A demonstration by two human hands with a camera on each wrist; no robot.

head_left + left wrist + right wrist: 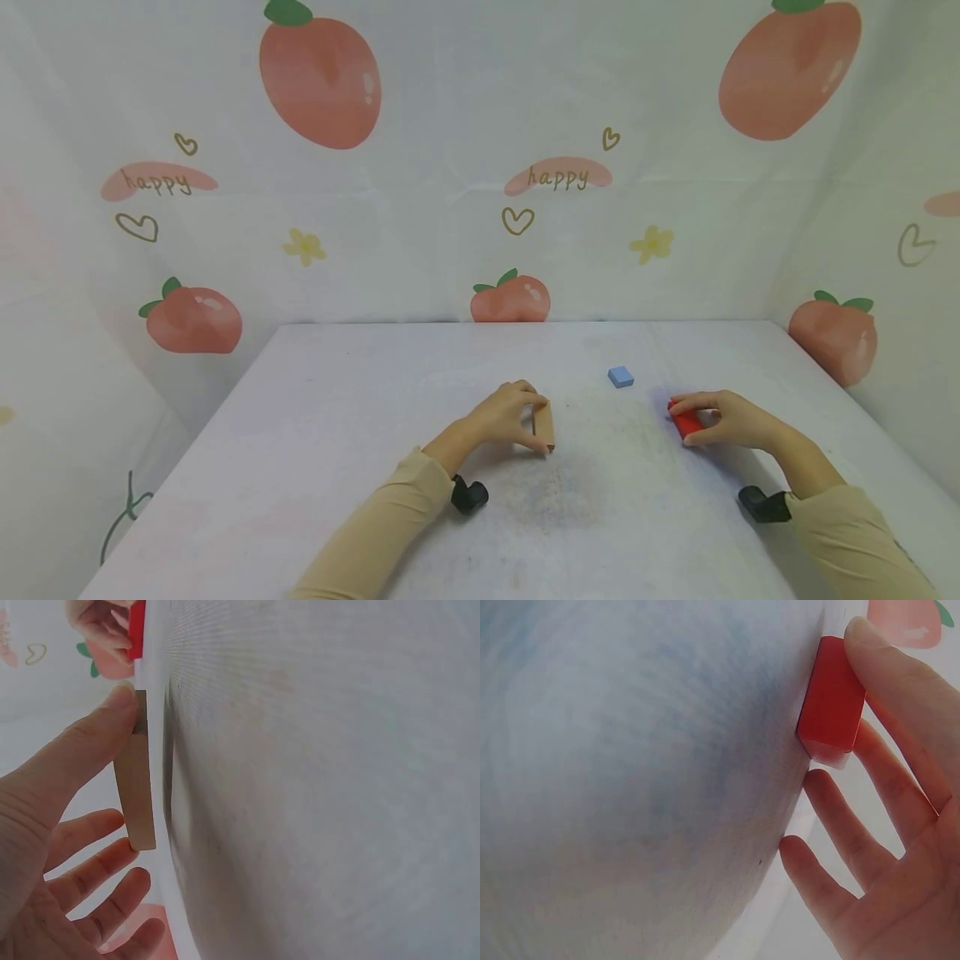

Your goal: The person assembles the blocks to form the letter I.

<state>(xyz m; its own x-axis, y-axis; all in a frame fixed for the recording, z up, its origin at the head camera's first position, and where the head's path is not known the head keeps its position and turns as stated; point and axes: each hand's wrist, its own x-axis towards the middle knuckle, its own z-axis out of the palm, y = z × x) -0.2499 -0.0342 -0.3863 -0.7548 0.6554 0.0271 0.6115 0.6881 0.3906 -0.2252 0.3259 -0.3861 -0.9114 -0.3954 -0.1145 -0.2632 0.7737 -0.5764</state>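
In the head view my left hand (508,416) pinches a flat tan wooden block (546,423) by its two ends, thumb at the near end and fingers at the far end. The left wrist view shows this wooden block (136,793) a little above the table, over a dark strip of shadow. To the right, my right hand (737,419) holds a red block (686,422) between thumb and fingers. In the right wrist view the red block (832,696) is at the table surface; whether it touches cannot be told. The outer fingers are spread apart from it.
A small blue block (621,377) lies on the white table (360,392), farther back between the two hands. Black wrist mounts (469,495) hang below both wrists. A white curtain (435,125) printed with fruit stands behind the table and along its sides.
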